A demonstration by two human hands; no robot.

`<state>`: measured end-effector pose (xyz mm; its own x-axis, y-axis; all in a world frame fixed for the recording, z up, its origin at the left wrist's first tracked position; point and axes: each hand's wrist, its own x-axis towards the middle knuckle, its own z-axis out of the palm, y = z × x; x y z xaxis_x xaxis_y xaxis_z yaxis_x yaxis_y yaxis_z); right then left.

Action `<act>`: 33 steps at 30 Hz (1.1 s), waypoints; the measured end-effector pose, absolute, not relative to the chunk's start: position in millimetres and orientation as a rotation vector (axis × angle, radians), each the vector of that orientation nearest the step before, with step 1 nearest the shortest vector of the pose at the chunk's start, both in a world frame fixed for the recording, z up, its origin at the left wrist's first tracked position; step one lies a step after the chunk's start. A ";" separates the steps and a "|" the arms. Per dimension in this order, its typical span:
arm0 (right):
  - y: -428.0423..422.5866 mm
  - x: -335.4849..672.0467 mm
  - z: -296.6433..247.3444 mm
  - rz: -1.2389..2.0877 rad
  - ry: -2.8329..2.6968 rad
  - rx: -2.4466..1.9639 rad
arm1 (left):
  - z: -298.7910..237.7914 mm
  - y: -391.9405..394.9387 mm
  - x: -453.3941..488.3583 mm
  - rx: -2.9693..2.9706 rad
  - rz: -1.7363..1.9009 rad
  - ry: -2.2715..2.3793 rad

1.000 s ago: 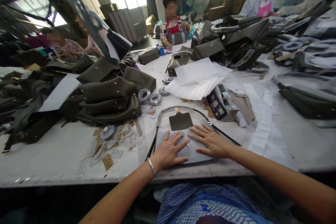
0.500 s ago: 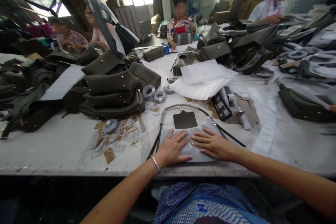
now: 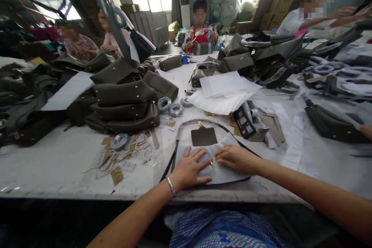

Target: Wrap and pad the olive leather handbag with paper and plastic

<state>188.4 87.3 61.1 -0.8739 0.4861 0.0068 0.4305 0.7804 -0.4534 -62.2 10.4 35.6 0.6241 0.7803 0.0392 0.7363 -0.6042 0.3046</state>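
Note:
A dark olive handbag (image 3: 174, 157) lies on the table before me, a pale protective sheet (image 3: 225, 176) over its front. Its dark flap tab (image 3: 204, 136) is folded up at the back, with gold hardware (image 3: 200, 124) at its end. A film-wrapped handle arches behind. My left hand (image 3: 190, 166) rests flat on the sheet, fingers spread, a bracelet on the wrist. Closer together are the bent fingers of my right hand (image 3: 236, 159), their tips gathering the creased sheet just right of a small gold clasp (image 3: 211, 163). The fingertips' undersides are hidden.
Stacked olive bags (image 3: 124, 102) stand to the left, with cardboard tags (image 3: 117, 176) and a wrapped strap coil (image 3: 119, 142) nearer me. White sheets (image 3: 223, 85) and a black-labelled box (image 3: 244, 124) lie beyond the handbag. Co-workers sit around the table; a person's hand (image 3: 366, 131) shows at far right.
My right hand has gone from lying flat with spread fingers to bent, gathered fingers, and the sheet has creased there. My left hand stays spread. The co-worker opposite has raised a wrapped strip.

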 end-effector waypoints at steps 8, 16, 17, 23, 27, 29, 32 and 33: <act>187.4 114.7 54.6 0.665 -2.379 -1.304 | 37.0 10.5 -63.2 2.614 0.245 1.249; 143.0 144.6 67.3 0.907 -2.337 -1.054 | 35.1 10.1 -63.7 2.621 0.302 1.256; 130.6 152.3 68.1 0.923 -2.363 -0.958 | 34.7 9.7 -63.6 2.619 0.312 1.260; 90.4 184.1 40.2 0.787 -2.617 -0.566 | 33.4 6.3 -61.9 2.635 0.342 1.309; 89.5 191.1 22.2 0.708 -2.664 -0.483 | 34.2 4.4 -60.9 2.632 0.387 1.308; 89.8 192.8 19.1 0.686 -2.672 -0.451 | 33.1 2.3 -61.3 2.635 0.458 1.318; 87.8 193.7 18.2 0.635 -2.719 -0.446 | 28.9 -2.9 -63.0 2.663 0.541 1.338; 86.6 193.4 18.3 0.616 -2.736 -0.447 | 27.2 -4.8 -63.6 2.683 0.555 1.346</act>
<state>193.4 86.6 18.3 -0.9062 0.3613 0.2197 0.2322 0.8594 -0.4555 -63.6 -4.8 27.2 0.5460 0.7897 0.2796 0.7573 -0.6080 0.2384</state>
